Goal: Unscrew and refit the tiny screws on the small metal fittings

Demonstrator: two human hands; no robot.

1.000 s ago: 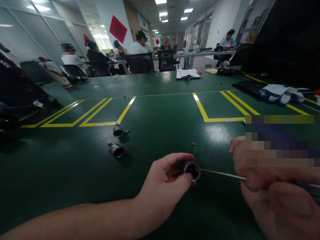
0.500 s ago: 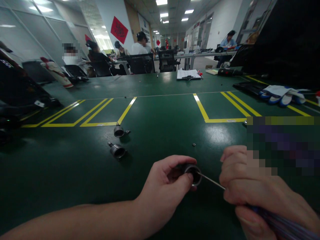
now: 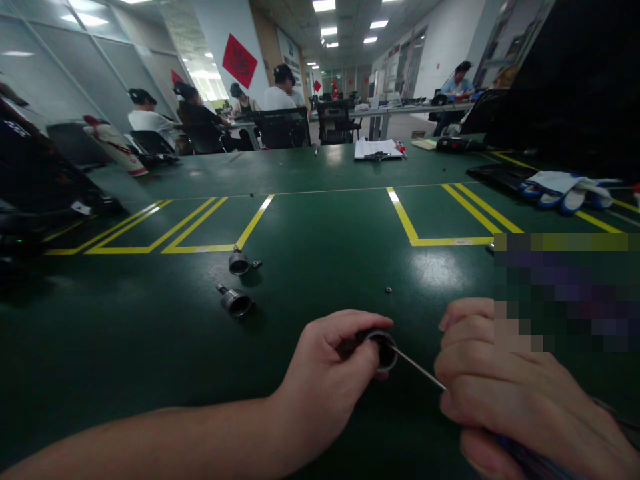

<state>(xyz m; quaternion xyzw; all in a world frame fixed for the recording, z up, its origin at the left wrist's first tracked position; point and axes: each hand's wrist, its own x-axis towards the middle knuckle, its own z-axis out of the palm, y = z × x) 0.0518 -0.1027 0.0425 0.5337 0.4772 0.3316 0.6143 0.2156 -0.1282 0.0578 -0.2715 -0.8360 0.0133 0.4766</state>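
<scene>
Between the thumb and fingers of my left hand [image 3: 333, 373] is a dark metal cup-shaped part [image 3: 388, 357], its round opening turned toward the right. My right hand [image 3: 505, 380] is closed around the handle of a tool with a thin metal shaft [image 3: 420, 370]; the shaft's tip is inside the cup's opening and cannot be seen. A small nut [image 3: 389, 290] lies on the green table just beyond the held part. To the left lie two similar metal cups, one farther back [image 3: 239, 262] with small pieces beside it, the other nearer [image 3: 236, 303].
Yellow tape lines [image 3: 450, 241] mark the green table [image 3: 320, 267]. A clipboard with paper [image 3: 379, 149] lies at the far edge, white and blue gloves [image 3: 565, 190] at the right. A blurred patch covers part of the right side. Several people sit at desks beyond.
The held metal cup has shifted slightly left. My right hand and the tool have moved a little left and down, with the shaft's tip still in the opening.
</scene>
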